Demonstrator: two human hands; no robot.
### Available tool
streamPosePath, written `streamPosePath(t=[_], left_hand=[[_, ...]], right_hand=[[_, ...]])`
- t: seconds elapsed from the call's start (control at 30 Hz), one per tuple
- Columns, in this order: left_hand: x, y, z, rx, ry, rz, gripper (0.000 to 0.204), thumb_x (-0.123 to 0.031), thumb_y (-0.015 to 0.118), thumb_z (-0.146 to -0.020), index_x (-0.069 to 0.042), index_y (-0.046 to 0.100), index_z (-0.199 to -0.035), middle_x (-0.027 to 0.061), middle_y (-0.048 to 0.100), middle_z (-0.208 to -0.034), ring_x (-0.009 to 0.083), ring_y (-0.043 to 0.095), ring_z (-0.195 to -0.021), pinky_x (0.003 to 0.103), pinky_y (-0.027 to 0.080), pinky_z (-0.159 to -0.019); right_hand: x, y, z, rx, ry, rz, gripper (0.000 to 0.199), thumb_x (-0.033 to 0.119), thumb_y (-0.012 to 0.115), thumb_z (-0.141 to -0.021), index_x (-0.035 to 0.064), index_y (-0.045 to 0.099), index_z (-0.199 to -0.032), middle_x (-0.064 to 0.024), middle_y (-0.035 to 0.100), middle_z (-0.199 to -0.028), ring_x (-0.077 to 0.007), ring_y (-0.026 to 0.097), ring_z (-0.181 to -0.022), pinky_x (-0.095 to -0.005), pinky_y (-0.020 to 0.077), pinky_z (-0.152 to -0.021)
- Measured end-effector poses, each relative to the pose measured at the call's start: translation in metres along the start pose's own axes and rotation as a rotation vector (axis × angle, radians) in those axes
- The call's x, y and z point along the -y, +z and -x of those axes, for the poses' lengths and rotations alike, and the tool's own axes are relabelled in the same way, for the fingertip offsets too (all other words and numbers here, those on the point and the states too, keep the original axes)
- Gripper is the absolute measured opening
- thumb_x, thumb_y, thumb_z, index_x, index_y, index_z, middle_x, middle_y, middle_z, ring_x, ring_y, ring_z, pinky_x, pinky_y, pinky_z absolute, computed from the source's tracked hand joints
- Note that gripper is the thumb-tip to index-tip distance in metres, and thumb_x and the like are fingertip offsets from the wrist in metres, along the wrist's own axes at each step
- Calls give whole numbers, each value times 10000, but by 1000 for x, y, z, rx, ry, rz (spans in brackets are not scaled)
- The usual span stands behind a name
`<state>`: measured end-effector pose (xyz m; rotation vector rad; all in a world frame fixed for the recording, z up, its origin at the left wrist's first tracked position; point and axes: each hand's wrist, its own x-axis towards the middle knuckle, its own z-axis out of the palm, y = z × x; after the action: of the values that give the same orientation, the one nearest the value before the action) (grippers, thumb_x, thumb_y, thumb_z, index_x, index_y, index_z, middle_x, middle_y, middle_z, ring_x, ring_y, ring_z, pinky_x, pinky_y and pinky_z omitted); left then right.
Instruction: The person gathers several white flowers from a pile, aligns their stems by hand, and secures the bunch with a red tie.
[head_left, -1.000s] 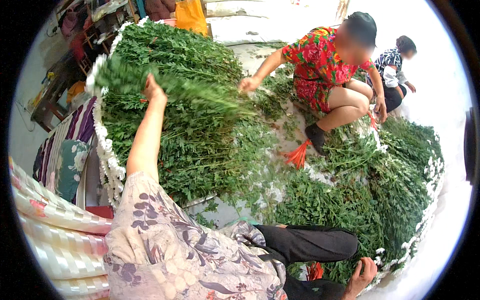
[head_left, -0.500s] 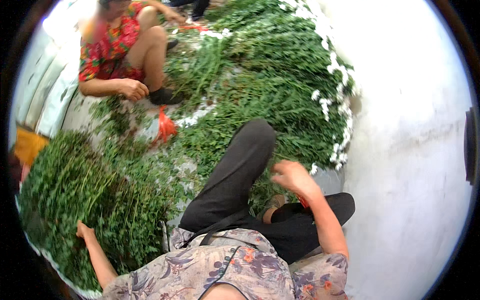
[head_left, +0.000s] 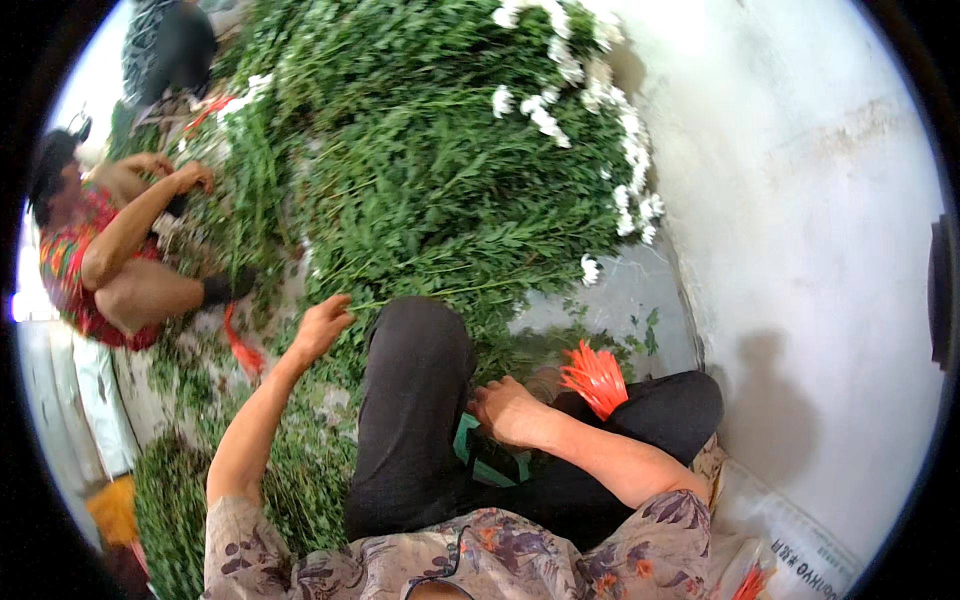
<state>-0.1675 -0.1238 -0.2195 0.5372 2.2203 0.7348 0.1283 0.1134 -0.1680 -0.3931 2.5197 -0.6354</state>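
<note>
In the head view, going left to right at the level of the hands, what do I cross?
Co-worker in the red top → red ties on the floor → left hand → black-trousered knee → right hand → orange ties bundle → pale wall.

Green leafy stems (head_left: 440,190) with white flowers (head_left: 545,118), orange ties (head_left: 597,377), black trousers (head_left: 415,400), floral-patterned sleeves (head_left: 650,545).

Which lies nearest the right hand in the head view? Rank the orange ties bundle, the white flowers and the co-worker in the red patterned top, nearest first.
From the right hand:
1. Orange ties bundle, just to its right, by the knee.
2. White flowers, up along the pile's right edge by the wall.
3. Co-worker in the red patterned top, far left.
</note>
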Motion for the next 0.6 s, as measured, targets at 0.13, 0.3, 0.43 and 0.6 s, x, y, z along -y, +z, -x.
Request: streamPosePath(t=[0.13, 0.3, 0.43, 0.6], left_hand=[[-74, 87, -116, 117, 442, -366, 559, -182, 650, -840, -67, 444, -1347, 202, 528, -1276, 354, 513, -1168, 432, 426, -961], [-138, 156, -161, 295, 144, -670, 799, -215, 712, -814, -126, 256, -1465, 160, 420, -1408, 375, 380, -1290, 494, 329, -1050], [-93, 145, -183, 218, 245, -303, 527, -275, 680, -824, -49, 541, -1279, 187, 573, -1242, 366, 541, -1130, 438, 434, -944], [-123, 102, -155, 460, 164, 59, 357, -209, 657, -851, 0, 630, -1140, 120, 666, -1027, 212, 580, -944, 345, 448, -873]], right_hand=[[-21, -28, 12, -143, 98, -93, 192, 172, 549, -818, 86, 666, -944, -128, 626, -948, -310, 602, -949, -439, 459, -780], [-51, -33, 25, -185, 255, -158, 282, 203, 655, -780, 63, 617, -1022, -94, 577, -907, -283, 572, -899, -396, 414, -792], [-76, -52, 12, -316, 312, -337, 356, 251, 639, -832, 41, 582, -1114, -142, 597, -1000, -319, 567, -988, -425, 443, -821], [-117, -43, 0, -644, 598, -1246, 729, 409, 668, -863, -12, 362, -1374, -237, 500, -1330, -315, 538, -1170, -402, 444, -961]])
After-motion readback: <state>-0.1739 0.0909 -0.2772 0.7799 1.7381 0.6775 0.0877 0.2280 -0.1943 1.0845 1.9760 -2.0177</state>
